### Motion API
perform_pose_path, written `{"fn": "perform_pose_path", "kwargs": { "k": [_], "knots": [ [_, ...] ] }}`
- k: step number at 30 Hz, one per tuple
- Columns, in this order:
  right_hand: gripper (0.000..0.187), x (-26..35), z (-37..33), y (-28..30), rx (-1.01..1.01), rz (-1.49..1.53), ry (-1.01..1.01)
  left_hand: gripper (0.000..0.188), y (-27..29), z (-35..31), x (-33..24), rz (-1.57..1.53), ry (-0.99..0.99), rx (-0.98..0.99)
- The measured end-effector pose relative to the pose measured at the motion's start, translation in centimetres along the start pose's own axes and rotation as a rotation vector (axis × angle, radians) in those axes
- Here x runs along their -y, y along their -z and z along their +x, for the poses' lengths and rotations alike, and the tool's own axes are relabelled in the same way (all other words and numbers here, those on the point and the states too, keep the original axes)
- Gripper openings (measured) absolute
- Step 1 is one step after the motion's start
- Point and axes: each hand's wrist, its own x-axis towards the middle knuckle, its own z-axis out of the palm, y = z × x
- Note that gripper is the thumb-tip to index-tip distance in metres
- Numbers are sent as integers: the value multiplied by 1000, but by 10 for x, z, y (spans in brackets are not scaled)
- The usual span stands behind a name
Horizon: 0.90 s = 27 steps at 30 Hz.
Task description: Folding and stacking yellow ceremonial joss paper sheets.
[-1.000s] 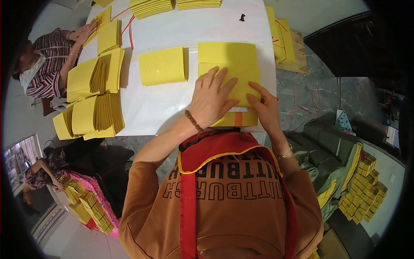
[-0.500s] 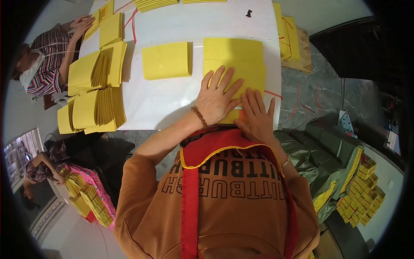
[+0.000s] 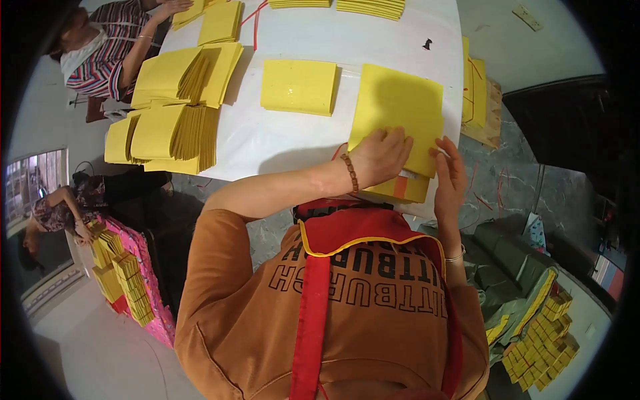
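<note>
A stack of yellow paper sheets [image 3: 400,100] lies near the table's right front corner, its lower layers showing an orange patch at the near edge. My left hand [image 3: 383,157], with a beaded bracelet at the wrist, rests on the top sheet with curled fingers; whether they pinch the paper is hidden. Beside the stack's right edge, my right hand [image 3: 450,175] is open, its bent fingers apart and the fingertips close to the paper. A smaller folded yellow bundle [image 3: 298,87] lies to the left of the stack.
Thick yellow folded bundles [image 3: 177,130] stand along the white table's [image 3: 247,147] left edge. Red strips [image 3: 255,30] and a small black figure [image 3: 427,45] lie farther back. A co-worker in a striped top [image 3: 117,50] sits at left. Yellow packs [image 3: 543,343] are piled at right.
My left hand has gone from lying flat with spread fingers to curled on the top sheet. My right hand has lifted off the paper to its right edge. The view has shifted.
</note>
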Motion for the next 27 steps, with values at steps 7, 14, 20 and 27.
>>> {"fn": "perform_pose_path", "kwargs": {
  "k": [7,14,20,27],
  "knots": [
    [32,9,0,7,-241,6,96,44,37,-20,86,-270,155,-545],
    [27,-9,-7,2,-142,44,-8,51,-37,-90,151,139,393,-305],
    [24,-19,-7,4,-133,-76,15,67,-61,-104,150,9,373,-94],
    [22,-25,-3,4,-147,-87,-15,67,-62,-108,152,23,343,-72]
  ]
}}
